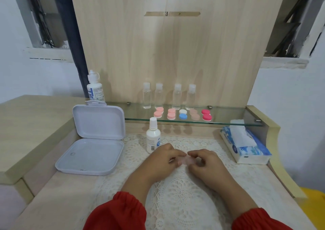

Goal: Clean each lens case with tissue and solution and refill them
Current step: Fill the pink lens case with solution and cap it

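Both of my hands meet over the lace mat [177,191] and hold a pale pink lens case [186,160] between them. My left hand [164,161] grips its left end with curled fingers. My right hand [202,161] pinches its right end. Most of the case is hidden by my fingers. A small white solution bottle [153,136] stands capped just behind my left hand. The tissue pack [244,143] lies at the right with one sheet sticking up. Several more lens cases, such as a white and blue one [182,114], sit on the glass shelf [228,117].
An open white plastic box [91,152] lies at the left with its lid upright. A larger white bottle [95,89] stands behind it. Several clear small bottles [168,96] line the back of the shelf. A raised wooden ledge borders the desk on the left.
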Motion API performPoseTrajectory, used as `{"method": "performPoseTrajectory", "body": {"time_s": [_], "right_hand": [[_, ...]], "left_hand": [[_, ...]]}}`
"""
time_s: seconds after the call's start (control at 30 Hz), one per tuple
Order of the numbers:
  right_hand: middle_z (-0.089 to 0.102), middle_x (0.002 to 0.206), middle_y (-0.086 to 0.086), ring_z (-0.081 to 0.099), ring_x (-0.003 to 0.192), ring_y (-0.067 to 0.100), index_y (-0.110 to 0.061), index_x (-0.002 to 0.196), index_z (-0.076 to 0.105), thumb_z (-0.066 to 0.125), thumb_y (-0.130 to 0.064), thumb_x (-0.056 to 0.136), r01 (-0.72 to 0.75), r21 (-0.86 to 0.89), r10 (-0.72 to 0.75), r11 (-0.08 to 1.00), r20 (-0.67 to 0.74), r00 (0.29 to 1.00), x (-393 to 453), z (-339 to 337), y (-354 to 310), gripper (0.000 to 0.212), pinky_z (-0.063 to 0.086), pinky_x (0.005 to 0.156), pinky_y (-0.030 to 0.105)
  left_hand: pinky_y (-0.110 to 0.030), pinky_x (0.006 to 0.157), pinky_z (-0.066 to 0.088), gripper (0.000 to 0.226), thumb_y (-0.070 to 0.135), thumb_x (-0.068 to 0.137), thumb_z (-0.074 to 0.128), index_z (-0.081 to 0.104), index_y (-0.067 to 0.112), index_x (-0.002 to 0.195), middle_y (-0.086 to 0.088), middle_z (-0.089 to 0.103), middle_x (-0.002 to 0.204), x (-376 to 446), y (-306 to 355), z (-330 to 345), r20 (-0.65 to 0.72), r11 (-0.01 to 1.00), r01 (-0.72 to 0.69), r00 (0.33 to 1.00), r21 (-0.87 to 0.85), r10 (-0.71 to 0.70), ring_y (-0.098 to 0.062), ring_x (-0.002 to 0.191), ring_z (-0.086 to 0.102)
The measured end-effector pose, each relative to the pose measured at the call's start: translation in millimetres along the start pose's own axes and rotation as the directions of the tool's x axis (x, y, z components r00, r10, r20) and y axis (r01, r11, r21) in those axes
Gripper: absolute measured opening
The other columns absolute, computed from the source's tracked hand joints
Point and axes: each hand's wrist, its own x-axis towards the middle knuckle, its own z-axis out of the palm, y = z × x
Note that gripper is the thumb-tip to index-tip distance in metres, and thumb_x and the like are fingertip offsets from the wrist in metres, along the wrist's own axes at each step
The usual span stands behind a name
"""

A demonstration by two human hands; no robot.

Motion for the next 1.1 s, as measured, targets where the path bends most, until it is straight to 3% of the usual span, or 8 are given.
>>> {"method": "performPoseTrajectory", "body": {"time_s": [0.1, 0.3, 0.57, 0.7, 0.8, 0.93, 1.03, 1.1], "right_hand": [[0.057, 0.099, -0.021, 0.048, 0.102, 0.006, -0.034, 0.108, 0.067, 0.064, -0.039, 0.087, 0.0, -0.013, 0.0, 1.0, -0.006, 1.0, 1.5, -0.3, 3.1, 0.022, 0.042, 0.092, 0.027], [0.058, 0.094, -0.018, 0.051, 0.1, 0.009, -0.031, 0.105, 0.07, 0.064, -0.031, 0.088, 0.037, -0.007, -0.037, 0.999, -0.002, 0.999, 7.2, 2.1, 5.6, 0.017, 0.043, 0.089, 0.027], [0.057, 0.095, -0.018, 0.049, 0.103, 0.009, -0.028, 0.109, 0.07, 0.065, -0.034, 0.087, 0.06, -0.024, -0.06, 0.998, 0.01, 0.998, 9.2, 0.2, 6.0, 0.023, 0.042, 0.091, 0.027], [0.055, 0.093, -0.022, 0.05, 0.103, 0.009, -0.031, 0.108, 0.07, 0.066, -0.032, 0.087, 0.046, -0.023, -0.046, 0.999, 0.007, 0.999, 8.7, 0.2, 7.7, 0.022, 0.042, 0.092, 0.028], [0.058, 0.095, -0.021, 0.051, 0.104, 0.01, -0.033, 0.106, 0.07, 0.066, -0.033, 0.087, 0.038, -0.012, -0.038, 0.999, 0.002, 0.999, 9.0, 1.4, 8.6, 0.02, 0.044, 0.093, 0.033], [0.06, 0.098, -0.019, 0.052, 0.104, 0.011, -0.036, 0.105, 0.07, 0.065, -0.035, 0.086, 0.031, -0.01, -0.03, 0.999, 0.016, 0.999, 9.8, 1.6, 10.0, 0.019, 0.044, 0.094, 0.038], [0.061, 0.099, -0.017, 0.052, 0.103, 0.011, -0.034, 0.106, 0.07, 0.065, -0.042, 0.084, 0.034, -0.006, -0.034, 0.999, 0.027, 0.999, 9.5, 0.6, 8.7, 0.024, 0.044, 0.093, 0.036], [0.061, 0.099, -0.017, 0.052, 0.104, 0.011, -0.034, 0.107, 0.07, 0.065, -0.042, 0.084, 0.031, -0.008, -0.031, 0.999, 0.023, 0.999, 9.7, 0.3, 8.7, 0.024, 0.044, 0.094, 0.037]], "left_hand": [[-0.02, 0.09, 0.04, 0.029, 0.027, 0.093, 0.059, 0.063, 0.032, 0.122, 0.016, 0.044, 0.094, 1.8, -0.5, 1.3, -0.002, 1.0, 0.008, 1.0, 0.007, -0.008, -0.003, 0.095, 0.047], [-0.019, 0.088, 0.039, 0.027, 0.02, 0.092, 0.06, 0.063, 0.02, 0.119, 0.011, 0.048, 0.099, 9.0, 4.9, 1.8, 0.004, 0.998, 0.022, 1.0, 0.055, -0.022, -0.005, 0.095, 0.047], [-0.027, 0.082, 0.041, 0.031, 0.036, 0.091, 0.059, 0.059, 0.011, 0.109, 0.0, 0.051, 0.106, 10.8, 15.4, 5.7, -0.001, 0.988, 0.086, 0.996, 0.129, -0.087, -0.015, 0.097, 0.049], [-0.025, 0.075, 0.041, 0.034, 0.046, 0.087, 0.061, 0.053, 0.019, 0.105, 0.006, 0.05, 0.103, 7.8, 15.2, 5.7, -0.018, 0.988, 0.137, 0.991, 0.069, -0.136, -0.011, 0.09, 0.049], [-0.022, 0.084, 0.044, 0.031, 0.033, 0.094, 0.057, 0.057, 0.025, 0.123, 0.01, 0.046, 0.098, 5.0, 9.6, 0.6, 0.043, 0.99, 0.127, 0.991, -0.054, -0.125, -0.01, 0.091, 0.05], [-0.022, 0.084, 0.042, 0.024, 0.031, 0.094, 0.057, 0.064, 0.02, 0.115, 0.011, 0.044, 0.093, 7.7, 9.2, 2.6, 0.019, 0.994, 0.11, 0.994, 0.007, -0.11, -0.009, 0.091, 0.05], [-0.022, 0.071, 0.04, 0.029, 0.044, 0.087, 0.064, 0.059, 0.019, 0.1, 0.009, 0.047, 0.093, 8.2, 10.8, 7.1, -0.051, 0.987, 0.155, 0.987, 0.042, -0.153, -0.008, 0.081, 0.047], [-0.02, 0.073, 0.039, 0.033, 0.044, 0.086, 0.065, 0.059, 0.021, 0.11, 0.009, 0.047, 0.095, 6.7, 11.1, 5.6, -0.031, 0.989, 0.148, 0.988, -0.008, -0.148, -0.006, 0.08, 0.046]]}}
